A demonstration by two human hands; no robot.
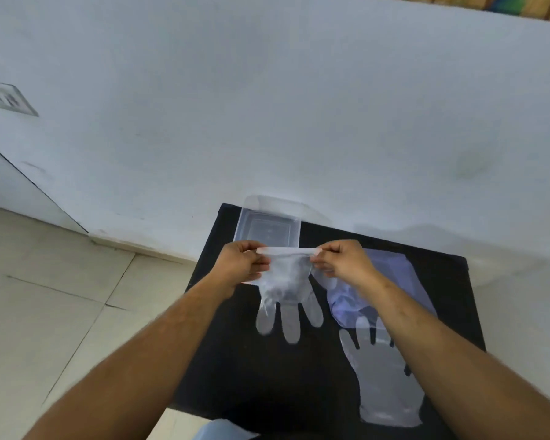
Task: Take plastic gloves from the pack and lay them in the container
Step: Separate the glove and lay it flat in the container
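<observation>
A clear plastic glove point(285, 290) hangs above the black table point(245, 369), cuff up and fingers pointing toward me. My left hand point(242, 262) pinches the cuff's left corner and my right hand point(343, 263) pinches its right corner, stretching the cuff between them. Behind my hands stands the clear rectangular container point(267, 228), at the table's far edge against the wall. The bluish glove pack point(391, 281) lies to the right, partly hidden by my right wrist. A second clear glove point(385, 382) lies flat at the front right.
A white wall point(267, 106) rises right behind the table. Beige floor tiles point(61, 312) lie to the left. A wall socket point(8, 98) sits at the far left. The table's front edge is near my body.
</observation>
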